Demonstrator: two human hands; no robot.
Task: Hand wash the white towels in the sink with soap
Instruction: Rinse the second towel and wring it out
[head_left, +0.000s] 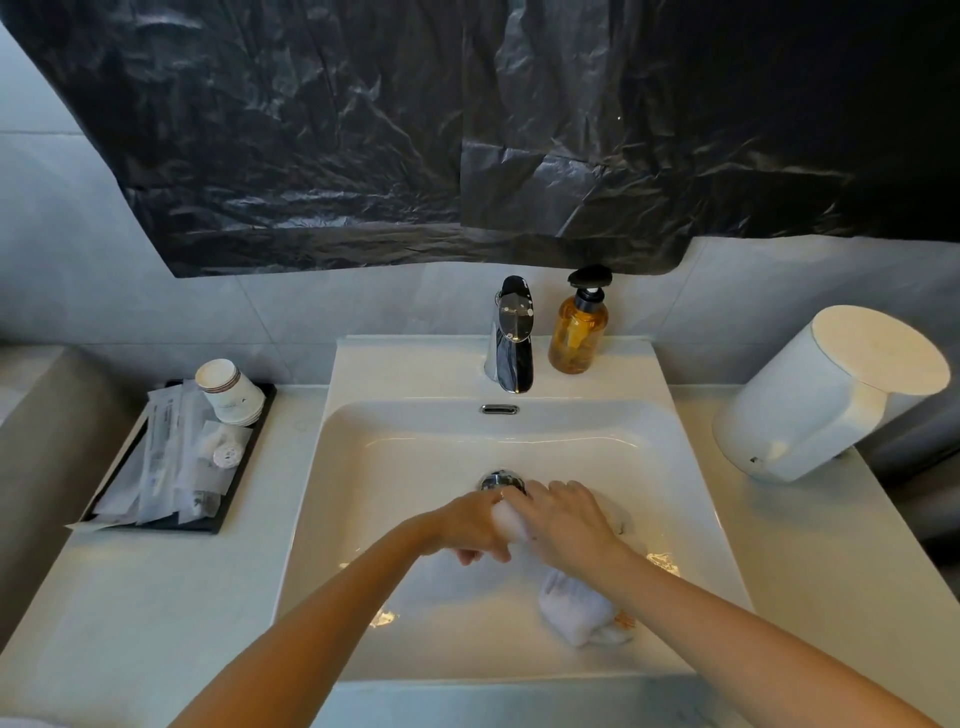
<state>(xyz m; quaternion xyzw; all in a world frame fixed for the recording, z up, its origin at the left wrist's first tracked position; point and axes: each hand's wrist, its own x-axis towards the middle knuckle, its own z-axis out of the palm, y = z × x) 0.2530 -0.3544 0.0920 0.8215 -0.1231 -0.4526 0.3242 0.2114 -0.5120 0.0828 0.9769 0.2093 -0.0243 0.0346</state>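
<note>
Both my hands meet over the middle of the white sink (363, 467), just in front of the chrome drain (501, 480). My left hand (475, 527) and my right hand (563, 522) grip a bunched white towel (511, 525) between them. More wet white towel (574, 610) lies crumpled on the basin floor under my right forearm. An amber soap bottle (577, 332) with a black pump stands on the sink ledge, right of the chrome faucet (511, 338). No water runs from the faucet.
A black tray (236, 499) on the left counter holds wrapped toiletries and stacked paper cups (231, 392). A white cylindrical bin (826, 395) sits on the right counter. Black plastic sheeting (467, 130) covers the wall above.
</note>
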